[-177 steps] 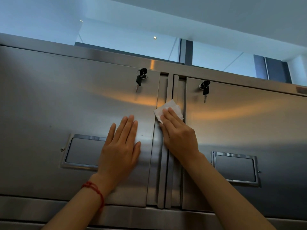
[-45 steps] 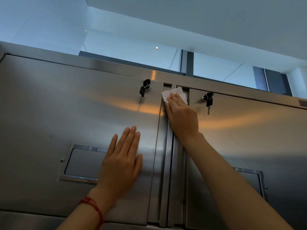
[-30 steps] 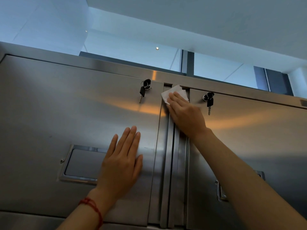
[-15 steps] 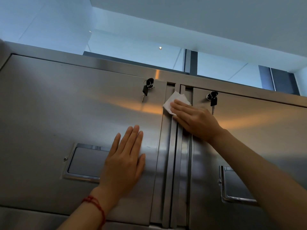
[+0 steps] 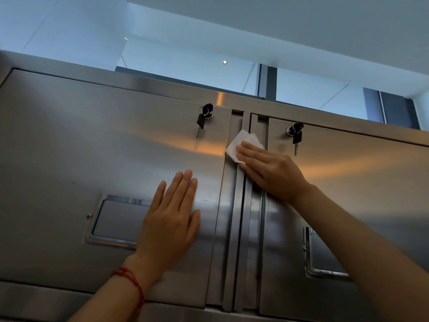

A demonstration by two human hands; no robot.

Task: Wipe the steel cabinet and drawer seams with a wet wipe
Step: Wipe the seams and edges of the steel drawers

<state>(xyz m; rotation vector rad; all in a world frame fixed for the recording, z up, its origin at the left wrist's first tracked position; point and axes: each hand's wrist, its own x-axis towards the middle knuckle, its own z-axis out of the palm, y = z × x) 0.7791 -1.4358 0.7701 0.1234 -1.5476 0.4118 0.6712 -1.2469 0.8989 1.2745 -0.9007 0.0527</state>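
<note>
A steel wall cabinet fills the view, with a left door (image 5: 92,163) and a right door (image 5: 362,182). Between them runs the vertical centre seam (image 5: 241,228) with its ribbed strips. My right hand (image 5: 271,170) presses a folded white wet wipe (image 5: 241,142) flat against the upper part of that seam, fingers straight and pointing left. My left hand (image 5: 171,219) lies flat on the left door, fingers straight, beside the seam.
A black key hangs in each door's lock: left key (image 5: 204,119), right key (image 5: 296,135). Recessed handles sit in the left door (image 5: 113,219) and the right door (image 5: 325,254). Above the cabinet top edge (image 5: 162,82) are ceiling and glass.
My right hand has slid the wipe down from the top of the seam and turned so its fingers point left. The left hand has stayed flat on the left door.
</note>
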